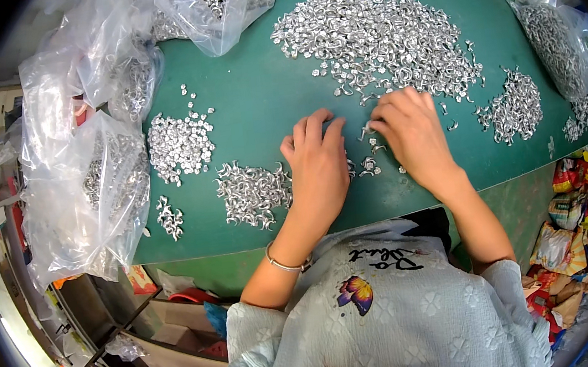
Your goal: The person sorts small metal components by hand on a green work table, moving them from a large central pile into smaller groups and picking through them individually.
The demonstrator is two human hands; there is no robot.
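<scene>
Stretching across nearly the whole view is the green table (263, 93), and at its far side sits the big heap of small silver metal pieces (375, 39), spread wide and loose. Clear plastic bags (86, 184) holding more of them slump over the left edge, another bag (563, 48) at the right. Smaller sorted piles come next: a pale clump (180, 144), a curly-looking pile (252, 193) near the front edge, and a pile (515, 106) on the right. Now the hands: the left hand (318, 170) lies palm-down, fingers together and flat on the mat, clamped on nothing I can see. The right hand (414, 135) has its fingertips pinched at a few loose pieces (371, 164) lying between both hands; whether one is actually gripped, I cannot tell. Risk, as I judge it: the curly pile sits just beside the left wrist, so a careless sweep could blend sorted pieces, and pieces near the front edge could be knocked off.
</scene>
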